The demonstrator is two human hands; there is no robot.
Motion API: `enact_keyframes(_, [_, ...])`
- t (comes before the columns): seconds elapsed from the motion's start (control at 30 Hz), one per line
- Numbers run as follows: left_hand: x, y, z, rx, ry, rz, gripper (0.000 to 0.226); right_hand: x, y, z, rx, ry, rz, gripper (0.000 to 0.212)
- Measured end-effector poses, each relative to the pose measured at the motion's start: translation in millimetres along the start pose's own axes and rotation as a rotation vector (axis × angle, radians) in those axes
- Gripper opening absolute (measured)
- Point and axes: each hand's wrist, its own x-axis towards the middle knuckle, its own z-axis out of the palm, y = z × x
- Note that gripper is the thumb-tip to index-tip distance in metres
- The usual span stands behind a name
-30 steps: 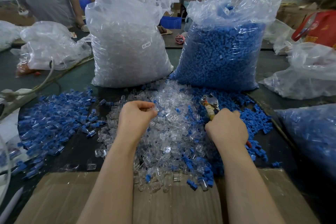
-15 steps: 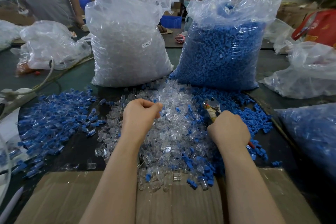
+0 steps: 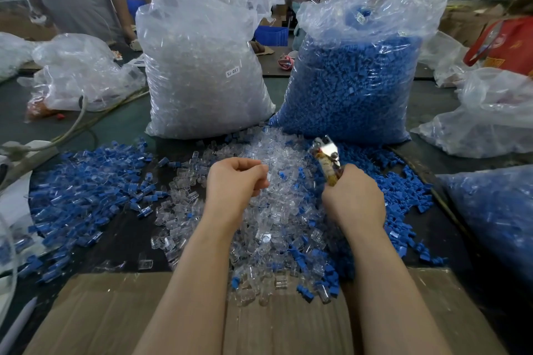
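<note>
Workbench (image 3: 121, 239), pliers (image 3: 327, 158) within grip of right hand (image 3: 354, 199)

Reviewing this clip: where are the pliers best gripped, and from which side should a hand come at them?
By the yellowish handles, from the near side. The pliers stand tilted, with the metal head up and pointing away toward the bag of blue parts, so the handles face the person. The right hand holds them there, fingers curled round the handles, clear of the head.

Right hand (image 3: 353, 199) gripping pliers (image 3: 327, 160), clear caps (image 3: 274, 233) heaped
</note>
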Motion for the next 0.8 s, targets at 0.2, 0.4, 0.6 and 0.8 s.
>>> enact_keyframes(0.2, [-8.1,3.6,12.0,-0.001,-0.113,0.023,0.006,2.0,-6.6,-1.0,0.456,-0.068,-0.131,0.01])
enact_keyframes(0.4, [-12.7,3.8,17.8,0.085,-0.174,0.064,0.009,-4.6,-13.8,-2.0,0.59,-0.102,-0.256,0.015])
enact_keyframes(0.6, [-11.8,6.5,15.9,0.049,-0.19,0.074,0.009,-6.9,-16.9,-4.3,0.574,-0.082,-0.307,0.016])
enact_keyframes(0.8, [-12.3,7.5,19.2,0.053,-0.146,0.101,0.008,-8.6,-18.6,-5.3,0.592,-0.092,-0.305,0.015])
